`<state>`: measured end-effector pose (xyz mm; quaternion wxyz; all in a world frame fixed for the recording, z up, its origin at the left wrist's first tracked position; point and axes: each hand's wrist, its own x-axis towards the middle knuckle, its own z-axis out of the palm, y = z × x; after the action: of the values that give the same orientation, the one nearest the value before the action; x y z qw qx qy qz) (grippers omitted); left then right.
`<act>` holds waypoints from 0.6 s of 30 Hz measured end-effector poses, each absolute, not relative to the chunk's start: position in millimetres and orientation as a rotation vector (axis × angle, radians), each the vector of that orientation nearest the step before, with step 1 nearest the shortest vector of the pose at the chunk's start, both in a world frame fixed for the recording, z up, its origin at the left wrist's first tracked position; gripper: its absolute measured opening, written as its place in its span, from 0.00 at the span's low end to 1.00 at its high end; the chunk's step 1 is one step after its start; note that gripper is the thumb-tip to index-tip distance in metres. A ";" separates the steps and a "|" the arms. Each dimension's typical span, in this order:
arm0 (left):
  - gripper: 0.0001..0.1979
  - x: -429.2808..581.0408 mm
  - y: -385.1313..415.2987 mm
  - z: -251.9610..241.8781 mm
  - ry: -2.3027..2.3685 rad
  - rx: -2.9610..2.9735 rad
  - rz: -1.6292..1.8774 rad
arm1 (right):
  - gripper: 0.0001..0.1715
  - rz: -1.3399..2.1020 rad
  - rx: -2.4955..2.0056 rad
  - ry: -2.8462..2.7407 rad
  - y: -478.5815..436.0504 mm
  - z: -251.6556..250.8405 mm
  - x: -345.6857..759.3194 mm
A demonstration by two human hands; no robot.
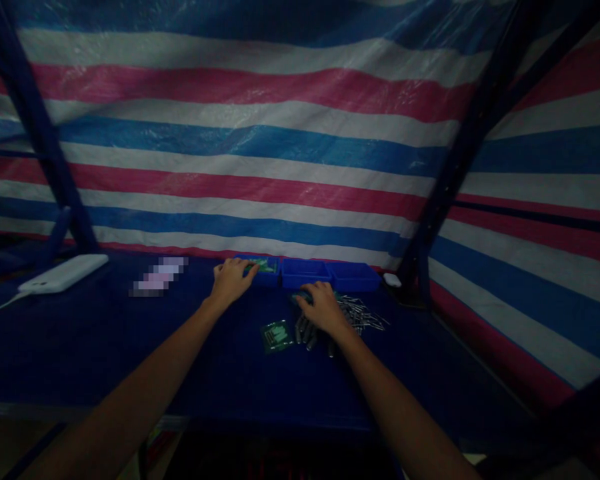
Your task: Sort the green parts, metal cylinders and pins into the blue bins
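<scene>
My left hand [233, 280] sets its curled fingers at a glossy green packet [266, 265] in the smooth plastic left box [267, 281]; whether they pinch it I cannot tell. My right hand [323, 307] is bent over a heap of slim, shiny metal rods [357, 313] on the blue table [220, 373], its grasp hidden too. Thin lengths fan rightward; rounded ends point toward me. Just left, a squarish, shiny loose packet [277, 336] lies flat, slightly askew to the table's edge

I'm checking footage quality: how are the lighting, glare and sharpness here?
Head view: dim overall, the blue table especially dark; bright glare streaks on the striped sheet; a pixelated patch on the table; fine detail in the metal pieces looks soft.
</scene>
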<state>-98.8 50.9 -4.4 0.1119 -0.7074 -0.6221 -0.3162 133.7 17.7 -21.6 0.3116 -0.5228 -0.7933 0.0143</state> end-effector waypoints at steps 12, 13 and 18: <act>0.11 -66.1 33.5 -4.9 -1.610 -2.239 -1.039 | 0.09 -0.206 -1.507 -2.246 16.2 -25.8 121.8; 0.11 -63.3 28.8 -2.6 -1.584 -2.266 -1.084 | 0.09 -0.233 -1.484 -2.239 15.9 -25.3 121.5; 0.17 -48.3 3.5 -1.4 -1.679 -2.589 -1.283 | 0.12 -0.280 -1.403 -2.122 12.0 -21.1 121.4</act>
<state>-48.3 3.5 -1.4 -0.1002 -0.7707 -0.4999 -0.3821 121.4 12.0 -21.1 0.2870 -0.5250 -0.7944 -0.1049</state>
